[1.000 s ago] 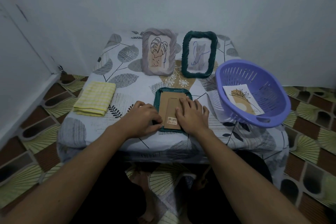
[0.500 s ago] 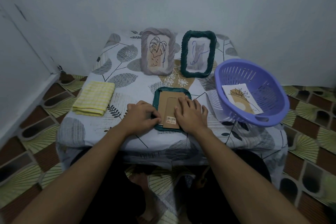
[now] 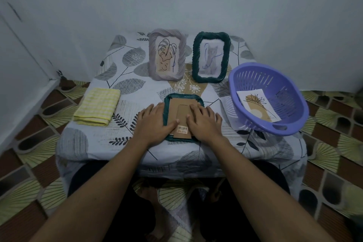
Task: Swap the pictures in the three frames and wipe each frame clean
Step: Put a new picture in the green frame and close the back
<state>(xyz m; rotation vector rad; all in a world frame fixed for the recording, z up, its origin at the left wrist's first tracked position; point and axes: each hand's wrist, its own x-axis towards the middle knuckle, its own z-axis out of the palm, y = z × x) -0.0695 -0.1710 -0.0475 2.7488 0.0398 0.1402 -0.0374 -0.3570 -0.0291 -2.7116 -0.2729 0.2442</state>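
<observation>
A yellow checked cloth (image 3: 97, 106) lies folded near the left edge of the table (image 3: 125, 72), well apart from both hands.

The left hand (image 3: 155, 124) lies flat near the front edge, fingers straight and slightly spread. Its fingers rest over the left rim of the face-down green frame (image 3: 182, 96), and its thumb reaches onto the cardboard backing (image 3: 181, 104). It pinches and curls round nothing.

The face-down frame lies at the middle of the front edge, between the two hands. Its brown backing faces up, with a barcode sticker (image 3: 182, 129) at the near end of the stand flap.

The right hand (image 3: 204, 122) is also flat, fingers extended and close together, pressing on the right side of the backing and covering the right rim. Whether any fingertip hooks a tab there cannot be told.

Along the back edge two frames stand upright. The grey frame (image 3: 167, 55) holds a leaf line drawing. Just to its right, the dark green frame (image 3: 211, 58) holds a cat picture.

At the right edge a purple slotted basket (image 3: 284, 92) sits tilted toward the front, partly overhanging. A loose picture (image 3: 257, 105) of a plant lies inside it.
</observation>
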